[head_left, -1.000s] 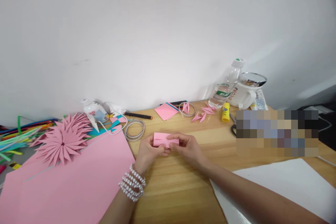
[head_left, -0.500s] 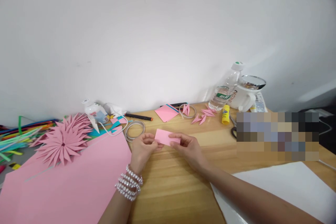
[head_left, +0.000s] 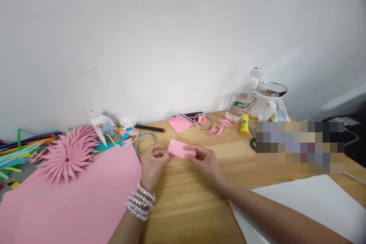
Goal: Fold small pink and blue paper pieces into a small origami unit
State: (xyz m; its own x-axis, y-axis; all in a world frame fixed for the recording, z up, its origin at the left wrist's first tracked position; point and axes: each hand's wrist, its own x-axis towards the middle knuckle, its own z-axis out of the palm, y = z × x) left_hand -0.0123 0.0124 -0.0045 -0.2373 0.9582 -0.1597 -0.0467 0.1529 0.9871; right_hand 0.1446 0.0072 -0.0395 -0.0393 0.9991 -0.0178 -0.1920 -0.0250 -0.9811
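Fingers of our left hand point(head_left: 151, 164) pinch the small pink paper point(head_left: 177, 148) at its left end; our right hand point(head_left: 206, 162) pinches the other, over the table point(head_left: 183, 206). We've got wood running between the big pink sheet point(head_left: 94, 206) and white sheet point(head_left: 311, 194). Versus a second ago, we see a plain face instead of the slit one.

Small paper point(head_left: 180, 148), plain pink; spiky paper flower point(head_left: 67, 162), a duskier pink. Large sheet point(head_left: 91, 206), pink with a thin pale-blue line. Beaded bracelet point(head_left: 140, 204), pearly silver-lilac. Marker point(head_left: 149, 128), black (its end orange). Glue stick point(head_left: 244, 124), yellow. Bottle point(head_left: 251, 87), clear; label point(head_left: 241, 105), green; cap point(head_left: 256, 71), white, marked green. Tabletop point(head_left: 183, 206), light brown, streaked by grain.
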